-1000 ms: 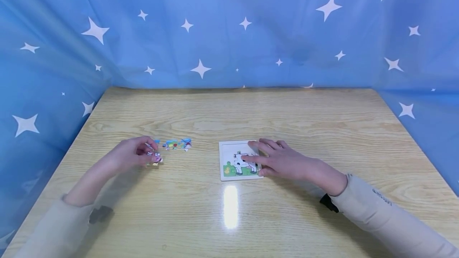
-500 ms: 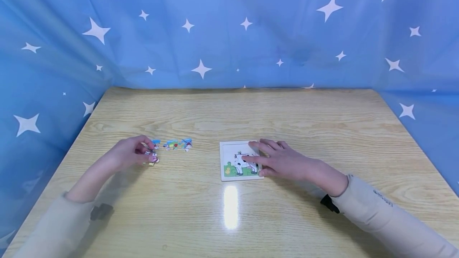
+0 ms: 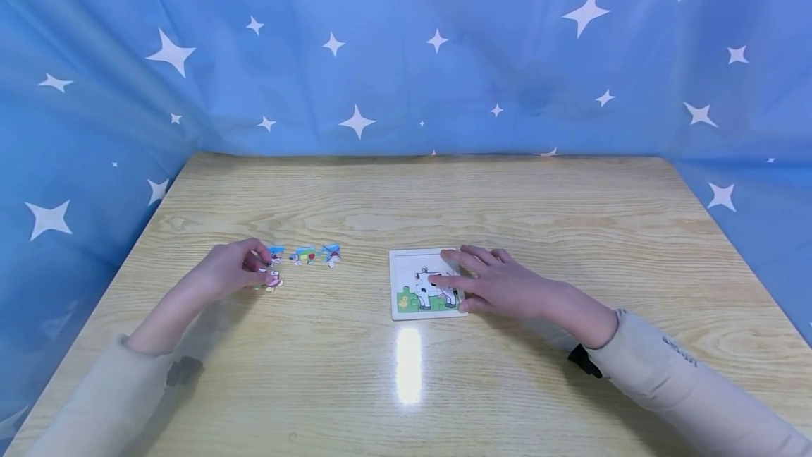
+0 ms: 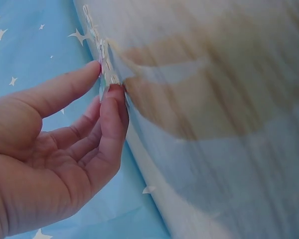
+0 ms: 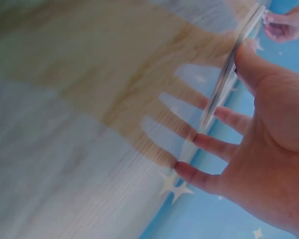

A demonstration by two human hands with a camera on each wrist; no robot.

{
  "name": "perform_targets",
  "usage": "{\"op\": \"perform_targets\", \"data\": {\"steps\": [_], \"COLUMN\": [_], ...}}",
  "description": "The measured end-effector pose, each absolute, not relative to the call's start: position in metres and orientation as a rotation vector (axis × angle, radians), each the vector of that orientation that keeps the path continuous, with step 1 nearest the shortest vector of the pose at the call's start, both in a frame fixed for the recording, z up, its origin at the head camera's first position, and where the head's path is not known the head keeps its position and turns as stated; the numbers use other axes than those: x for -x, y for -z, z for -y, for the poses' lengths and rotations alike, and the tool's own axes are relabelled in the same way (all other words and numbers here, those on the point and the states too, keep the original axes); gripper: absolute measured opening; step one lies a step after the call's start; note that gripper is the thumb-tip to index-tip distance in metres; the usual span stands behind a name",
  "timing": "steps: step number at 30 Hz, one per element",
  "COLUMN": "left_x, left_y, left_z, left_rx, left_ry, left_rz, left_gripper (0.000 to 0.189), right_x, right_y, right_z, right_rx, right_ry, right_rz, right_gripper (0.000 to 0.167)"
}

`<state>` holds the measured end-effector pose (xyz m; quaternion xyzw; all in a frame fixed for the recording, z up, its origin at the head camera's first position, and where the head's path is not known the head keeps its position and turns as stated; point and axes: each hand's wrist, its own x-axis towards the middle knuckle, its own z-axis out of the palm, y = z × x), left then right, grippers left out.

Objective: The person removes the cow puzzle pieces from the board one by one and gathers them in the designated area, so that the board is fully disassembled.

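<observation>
My left hand (image 3: 228, 270) is at the left group of jigsaw pieces, with thumb and fingertips closing on a puzzle piece (image 3: 273, 279) with pink and white on it. In the left wrist view the thumb and fingers (image 4: 112, 107) meet the pieces' edges low over the tabletop; part of the held piece is hidden. My right hand (image 3: 497, 281) rests with spread fingers over the right side of a square white-framed puzzle board (image 3: 397, 266). A cow picture (image 3: 434, 291) with green pieces fills the board's lower part; its upper part is plain white.
Several loose blue-topped puzzle pieces (image 3: 332, 254) lie in a row just right of my left hand. The wooden table (image 3: 406, 196) is backed by a blue star-patterned curtain (image 3: 406, 55). A bright light reflection shows in front of the board.
My left fingers have shifted the pink-and-white puzzle piece slightly left, and the blue piece behind it now shows more. My right hand and the board stay put.
</observation>
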<state>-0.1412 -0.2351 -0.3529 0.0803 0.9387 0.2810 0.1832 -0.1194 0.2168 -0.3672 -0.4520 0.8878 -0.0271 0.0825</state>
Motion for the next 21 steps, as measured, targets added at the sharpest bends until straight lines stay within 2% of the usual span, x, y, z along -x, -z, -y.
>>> {"op": "perform_targets", "data": {"steps": [15, 21], "left_x": [0.142, 0.138], "left_y": [0.348, 0.344], "left_z": [0.234, 0.225], "left_rx": [-0.235, -0.323], "left_ry": [-0.761, -0.818], "left_rz": [-2.701, -2.726], "left_gripper": [0.025, 0.022], "right_x": [0.121, 0.121], "right_y": [0.365, 0.367], "right_z": [-0.217, -0.217], "right_rx": [1.369, 1.35], "right_ry": [0.056, 0.072], "right_rz": [-2.663, -2.647], "right_gripper": [0.055, 0.055]}}
